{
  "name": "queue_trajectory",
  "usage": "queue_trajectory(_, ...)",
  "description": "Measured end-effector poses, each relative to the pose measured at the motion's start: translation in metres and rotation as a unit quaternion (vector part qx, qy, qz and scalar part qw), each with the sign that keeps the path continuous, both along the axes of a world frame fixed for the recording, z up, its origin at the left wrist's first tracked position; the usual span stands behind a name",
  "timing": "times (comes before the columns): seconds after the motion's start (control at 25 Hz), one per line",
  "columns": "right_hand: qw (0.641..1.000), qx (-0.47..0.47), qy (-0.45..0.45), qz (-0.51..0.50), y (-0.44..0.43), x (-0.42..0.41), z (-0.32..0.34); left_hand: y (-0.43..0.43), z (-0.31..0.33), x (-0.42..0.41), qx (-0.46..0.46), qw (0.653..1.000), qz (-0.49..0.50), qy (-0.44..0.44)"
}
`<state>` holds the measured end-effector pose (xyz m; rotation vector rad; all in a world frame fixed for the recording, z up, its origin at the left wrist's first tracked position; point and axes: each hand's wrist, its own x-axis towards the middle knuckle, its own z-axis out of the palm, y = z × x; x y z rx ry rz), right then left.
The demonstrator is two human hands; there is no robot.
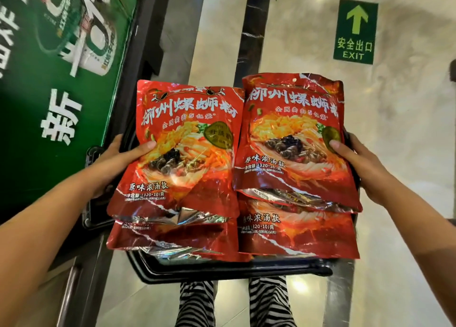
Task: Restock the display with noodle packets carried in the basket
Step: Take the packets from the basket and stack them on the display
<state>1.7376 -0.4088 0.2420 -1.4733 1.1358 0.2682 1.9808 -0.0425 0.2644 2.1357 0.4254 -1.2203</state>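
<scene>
From the head view, you are holding the basket [222, 270] out in front of you at both ends, level over the floor [407, 129]. Your left hand [118, 159] wraps the basket's left edge, its thumb [144, 147] laid flat on the top left packet [182, 149]; the fingers go under and out of sight. Your right hand [362, 164] grips the right edge the same way, thumb [341, 148] pressing the top right packet [291, 139], fingers hidden below. The red noodle packets lie in the basket in two stacks side by side, face up, and the right top one overlaps the left top one's edge. Under each top packet a lower packet [172, 235] pokes out toward you; another [296, 233] does so on the right. How many lie deeper you cannot tell. A green board [56, 80] stands to your left, a green exit sign [355, 30] is stuck on the floor ahead, and your striped trousers [266, 299] show beneath the basket.
</scene>
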Motion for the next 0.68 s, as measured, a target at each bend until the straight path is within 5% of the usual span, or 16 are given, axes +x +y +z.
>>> queue_trajectory(0.2,0.998,-0.044,0.045,0.004,-0.006,0.012,0.013,-0.018,0.022,0.001,0.037,0.999,0.015,0.000)
queue_trajectory(0.4,0.982,-0.152,0.110,0.003,0.028,0.034,0.012,-0.055,0.012,-0.023,0.070,0.987,0.018,-0.145)
queue_trajectory(0.52,0.978,-0.167,0.126,-0.002,0.041,0.032,0.015,-0.059,0.004,-0.042,0.198,0.950,-0.060,-0.232)
queue_trajectory(0.68,0.987,-0.120,0.104,-0.016,0.036,0.046,0.029,-0.051,0.009,-0.030,0.104,0.977,-0.003,-0.187)
